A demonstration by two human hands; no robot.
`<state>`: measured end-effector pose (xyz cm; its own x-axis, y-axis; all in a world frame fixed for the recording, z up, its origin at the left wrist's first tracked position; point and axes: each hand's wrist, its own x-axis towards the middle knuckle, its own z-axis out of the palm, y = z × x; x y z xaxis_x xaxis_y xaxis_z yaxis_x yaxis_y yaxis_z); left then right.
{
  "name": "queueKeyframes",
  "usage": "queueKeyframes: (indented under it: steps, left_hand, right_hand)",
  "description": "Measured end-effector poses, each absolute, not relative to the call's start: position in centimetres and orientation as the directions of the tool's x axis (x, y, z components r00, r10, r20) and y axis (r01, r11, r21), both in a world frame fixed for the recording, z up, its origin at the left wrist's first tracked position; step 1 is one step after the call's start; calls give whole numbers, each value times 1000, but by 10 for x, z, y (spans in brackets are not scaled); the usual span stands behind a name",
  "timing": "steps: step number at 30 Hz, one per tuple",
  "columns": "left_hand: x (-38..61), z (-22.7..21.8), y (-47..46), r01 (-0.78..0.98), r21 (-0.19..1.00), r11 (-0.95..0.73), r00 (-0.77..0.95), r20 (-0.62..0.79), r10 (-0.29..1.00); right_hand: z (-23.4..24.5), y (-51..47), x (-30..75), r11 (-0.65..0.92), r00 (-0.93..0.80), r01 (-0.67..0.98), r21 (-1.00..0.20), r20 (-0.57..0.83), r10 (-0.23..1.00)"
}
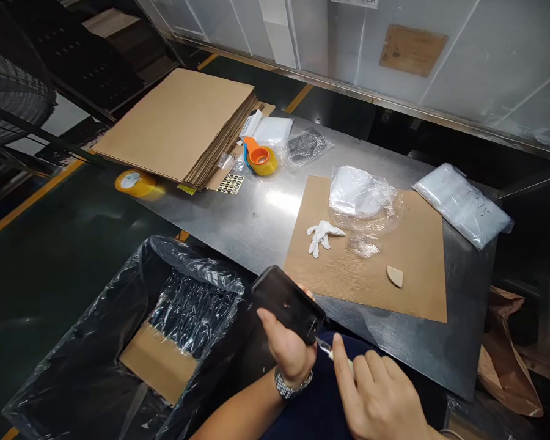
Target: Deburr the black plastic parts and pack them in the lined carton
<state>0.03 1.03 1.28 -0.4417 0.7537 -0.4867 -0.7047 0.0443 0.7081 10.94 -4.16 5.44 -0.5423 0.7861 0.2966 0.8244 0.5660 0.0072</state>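
My left hand (285, 345) grips a flat black phone-sized case (288, 303), held tilted just in front of the metal table's near edge. My right hand (376, 394) is closed on a small pale tool (330, 352) whose tip touches the case's lower corner. A metal watch sits on my left wrist. On the table lies a brown cardboard sheet (371, 275) with a small white glove (321, 235), crumpled clear plastic bags (362, 198) and a small beige wedge-shaped piece (395, 275).
A box lined with a black plastic bag (132, 342) stands at my left. On the steel table (247, 220): stacked flat cardboard (178, 122), an orange tape dispenser (259, 157), a sticker sheet (230, 183), a yellow tape roll (135, 182), a sealed bag (462, 203).
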Motion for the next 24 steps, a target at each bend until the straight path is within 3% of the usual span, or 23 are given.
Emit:
queueKeyframes:
  steps: [7, 9, 11, 13, 19, 24]
  left_hand:
    - [-7, 10, 17, -824, 531, 199, -258, -664, 702]
    - [-8, 8, 20, -849, 451, 274, -157, -711, 685]
    - [-9, 5, 21, -851, 375, 367, -36, -740, 671]
    - [-8, 0, 21, -827, 321, 462, 64, -762, 644]
    - [-3, -7, 16, -747, 215, 629, 251, -785, 566]
    - [-2, -5, 14, -692, 141, 708, 398, -744, 537]
  right_hand:
    - [31, -30, 133, 423, -396, 899, -115, 203, 896]
    - [3, -24, 149, 246, -239, 956, -160, 62, 969]
    - [-33, -16, 165, 10, -27, 993, -115, -146, 989]
    - [-69, -10, 178, -106, 86, 992, -65, -259, 962]
    - [-138, -6, 186, -146, 110, 983, -113, -275, 955]
    - [-129, 1, 185, -173, 111, 949, -262, -233, 966]
